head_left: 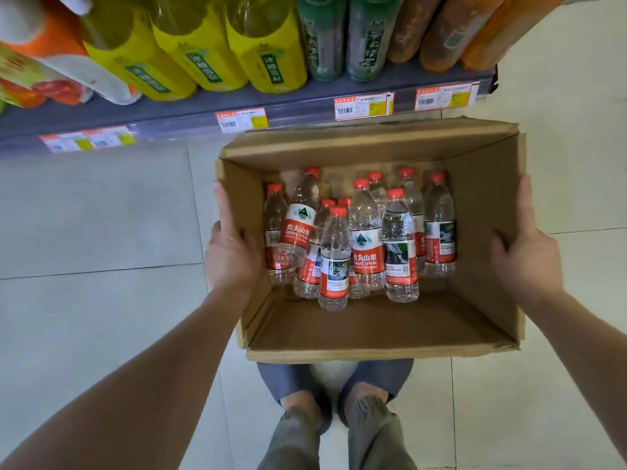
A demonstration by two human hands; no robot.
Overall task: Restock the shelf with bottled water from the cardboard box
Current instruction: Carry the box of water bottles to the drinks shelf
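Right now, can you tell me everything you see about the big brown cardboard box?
The big brown cardboard box is plain corrugated card, rectangular and open at the top, with its flaps out of the way. It is held above the pale tiled floor, just in front of the shelf. The left hand grips its left wall and the right hand its right wall. Inside, clear water bottles with red caps crowd the far half; the near floor is bare.

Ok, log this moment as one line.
phase: carrying | left hand, right hand: gripping cardboard box sides | water bottles: inside
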